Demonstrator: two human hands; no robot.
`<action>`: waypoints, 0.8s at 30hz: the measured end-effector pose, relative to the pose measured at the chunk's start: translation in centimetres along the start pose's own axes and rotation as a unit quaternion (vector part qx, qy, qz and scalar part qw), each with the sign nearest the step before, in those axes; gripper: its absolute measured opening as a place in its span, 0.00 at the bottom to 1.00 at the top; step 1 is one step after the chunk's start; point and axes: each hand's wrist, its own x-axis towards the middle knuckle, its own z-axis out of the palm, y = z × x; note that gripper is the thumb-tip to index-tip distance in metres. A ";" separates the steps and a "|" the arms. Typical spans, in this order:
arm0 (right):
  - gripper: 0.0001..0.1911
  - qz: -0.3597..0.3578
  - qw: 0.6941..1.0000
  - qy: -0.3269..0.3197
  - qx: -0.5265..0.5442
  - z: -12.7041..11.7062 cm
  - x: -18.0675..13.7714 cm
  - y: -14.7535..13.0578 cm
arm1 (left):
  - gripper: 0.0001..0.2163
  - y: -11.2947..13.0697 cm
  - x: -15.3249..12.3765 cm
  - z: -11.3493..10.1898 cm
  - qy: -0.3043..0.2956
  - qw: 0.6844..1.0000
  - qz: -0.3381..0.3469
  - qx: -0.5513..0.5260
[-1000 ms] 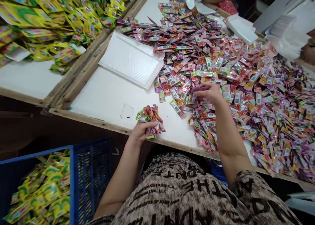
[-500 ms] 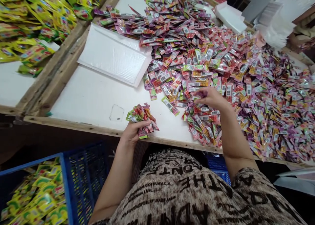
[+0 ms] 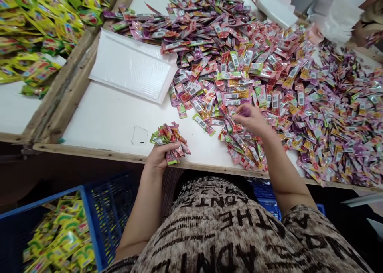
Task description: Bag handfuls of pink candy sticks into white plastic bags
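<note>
My left hand (image 3: pixel 158 157) rests at the front edge of the white table (image 3: pixel 113 117), closed around a fanned bunch of small colourful sachets (image 3: pixel 170 139). My right hand (image 3: pixel 253 119) hovers over the near side of a big heap of pink, purple and red sachets (image 3: pixel 284 85), its fingers pinched on a purple sachet (image 3: pixel 245 112). A single loose sachet (image 3: pixel 203 124) lies on the bare table between the two hands.
A white padded envelope (image 3: pixel 133 67) lies flat at the table's left. More white envelopes (image 3: pixel 275 8) sit at the far edge. A neighbouring table (image 3: pixel 18 101) carries yellow-green packets (image 3: pixel 38 26). A blue crate (image 3: pixel 89 221) of such packets stands at lower left.
My right hand has lifted a purple sachet out of the heap and drawn back a little. The left hand keeps its bunch. The view has drifted, and the gloved hand at the far edge is out of frame.
</note>
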 end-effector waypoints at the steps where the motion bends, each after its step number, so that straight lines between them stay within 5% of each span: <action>1: 0.19 0.016 0.996 -0.015 -0.081 1.7 0.4 -0.1 | 0.27 0.0 0.0 0.0 -0.002 1.000 0.005 0.000; 4: 0.14 0.040 0.959 0.045 -0.276 4.8 1.5 0.5 | 0.27 0.0 0.1 0.1 -0.007 1.000 0.020 -0.001; 6: 0.10 0.048 0.957 0.093 -0.270 4.5 1.8 1.5 | 0.26 -0.1 0.1 0.1 -0.009 1.000 0.015 0.002; 10: 0.13 0.071 0.989 0.121 0.050 0.2 0.9 3.1 | 0.25 -0.2 0.2 0.0 -0.005 1.000 0.003 0.014; 13: 0.17 0.060 0.964 0.083 0.247 -2.3 -0.6 3.4 | 0.26 -0.1 0.1 0.0 -0.008 1.000 0.022 0.018; 16: 0.18 0.060 0.941 0.038 0.332 -2.6 -1.5 3.0 | 0.27 0.2 0.0 0.3 -0.025 0.999 0.039 0.017; 20: 0.17 0.068 0.931 0.053 0.356 0.3 -2.2 1.4 | 0.24 -0.5 -0.7 2.4 -0.059 0.997 0.049 0.027; 24: 0.13 0.004 0.950 -0.008 0.312 5.8 -4.1 -1.3 | 0.24 -2.9 -1.9 5.8 -0.117 0.991 0.026 0.055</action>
